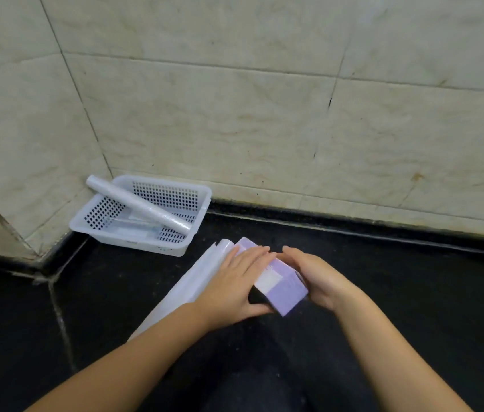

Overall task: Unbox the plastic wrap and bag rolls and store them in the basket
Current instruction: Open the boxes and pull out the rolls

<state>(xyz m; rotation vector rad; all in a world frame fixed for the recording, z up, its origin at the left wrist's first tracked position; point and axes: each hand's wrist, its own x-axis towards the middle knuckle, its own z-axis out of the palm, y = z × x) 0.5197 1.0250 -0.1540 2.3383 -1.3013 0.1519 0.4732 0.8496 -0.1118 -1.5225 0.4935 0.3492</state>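
A purple box (283, 292) lies on the black counter in front of me, one end facing me. My left hand (234, 281) rests flat over its top and left side, thumb under the near end. My right hand (318, 278) cups its right side. A long white box (187, 289) lies just left of the purple one, partly under my left arm. A white perforated basket (196, 215) sits in the corner at the back left. A roll of plastic wrap (139, 205) lies slanted across it, one end sticking over the rim. Flat clear items lie beneath the roll.
Tiled walls (264, 114) meet at the back left corner, right behind the basket. The black counter (413, 292) stretches to the right and toward me. A grout seam (59, 316) runs through it on the left.
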